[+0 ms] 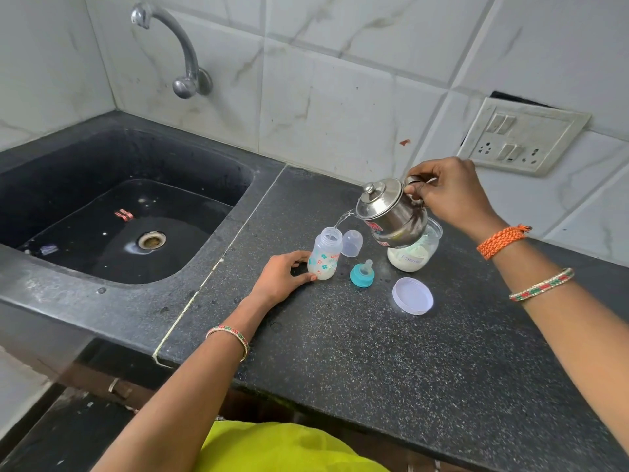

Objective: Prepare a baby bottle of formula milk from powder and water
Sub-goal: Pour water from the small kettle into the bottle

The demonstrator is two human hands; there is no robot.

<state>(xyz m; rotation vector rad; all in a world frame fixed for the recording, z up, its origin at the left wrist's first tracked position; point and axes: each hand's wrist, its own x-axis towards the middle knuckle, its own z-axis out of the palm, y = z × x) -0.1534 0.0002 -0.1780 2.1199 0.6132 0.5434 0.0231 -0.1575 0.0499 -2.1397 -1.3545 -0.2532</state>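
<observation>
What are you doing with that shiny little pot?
The person is making a baby's milk. Their right hand tips a small steel kettle so water runs into the open baby bottle, which the left hand holds steady on the black counter. The bottle already looks whitish at the bottom. Its teal teat ring and clear cap wait beside it. The formula jar stands open behind the kettle, its lid lying nearby.

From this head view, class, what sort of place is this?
Most likely a home kitchen: a black stone counter with a sunken sink, a wall tap and tiled walls.
</observation>
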